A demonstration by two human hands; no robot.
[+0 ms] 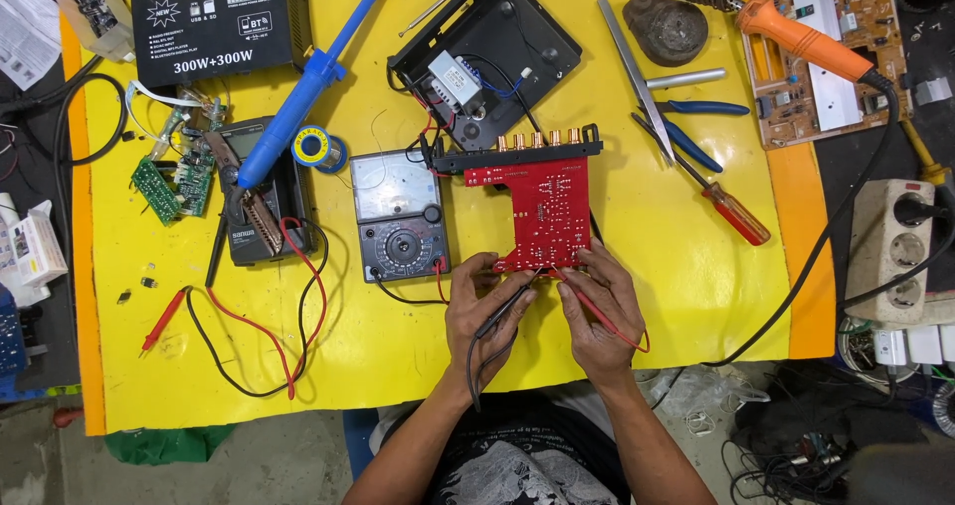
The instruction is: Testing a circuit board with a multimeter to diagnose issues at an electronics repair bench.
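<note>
A red board (545, 211) lies flat mid-worktop (657, 286), just right of my meter (400, 214). My left hand (484, 311) pinches a black probe (507, 304), my right hand (597, 311) a red probe (589, 304); both forearms angle inward, tips touching the board's near edge.

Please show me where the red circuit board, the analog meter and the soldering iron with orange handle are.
red circuit board (545, 206), head view, bare middle of the board.
analog meter (403, 243), head view, its round dial.
soldering iron (806, 39), head view, orange handle.

Red circuit board (545, 211) flat on yellow table, black probe (505, 308) and red probe (587, 304) touching its near edge
</note>
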